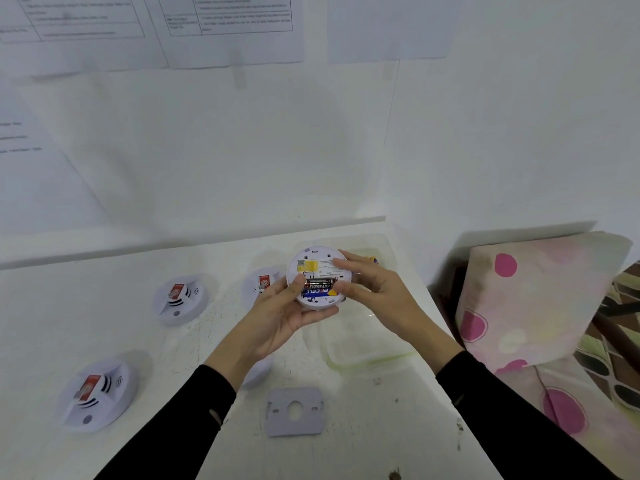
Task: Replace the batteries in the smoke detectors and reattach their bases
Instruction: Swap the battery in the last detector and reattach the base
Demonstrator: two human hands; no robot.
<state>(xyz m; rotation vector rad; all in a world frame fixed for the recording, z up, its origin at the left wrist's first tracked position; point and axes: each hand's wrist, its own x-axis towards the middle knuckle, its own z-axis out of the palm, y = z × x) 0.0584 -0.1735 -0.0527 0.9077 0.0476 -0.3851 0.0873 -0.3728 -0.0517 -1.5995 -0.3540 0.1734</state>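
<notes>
Head view, looking down at a white table (138, 445) set against a white wall.

Both hands are raised over the table's far right part, sharing one smoke detector (318, 271). It is turned back-side up, tilted toward the camera, clear of the table.

Left hand (287, 317): palm up, fingers curled under the detector's lower-left rim and cradling it. The thumb is bent over the top, its tip at the left end of the battery bay.

Right hand (372, 289): grips the right rim. The forefinger lies across the printed back, and the thumb tip presses at the right end of the batteries. The remaining fingers wrap behind the rim, mostly hidden.

The battery bay is open. Two cells lie side by side in it: a black battery (317, 284) above and a blue battery (315, 292) below. There is a yellow label (307, 265) above the bay.

A grey base plate (295, 410) lies flat on the near table between the forearms, touched by neither hand.

Other detectors sit face-up on the table: a far-left one (180, 297), a near-left one (98, 393), and a third one (259, 284) partly behind the left hand. A rounded white shape under the left wrist is too hidden to identify.

A clear plastic container (367, 351) sits below the right hand. A second tub (377, 244) lies behind the detector; its contents are unclear.

A pink-spotted cushion (540, 296) leans at the right. Printed sheets (235, 29) hang on the wall, their text unreadable.
</notes>
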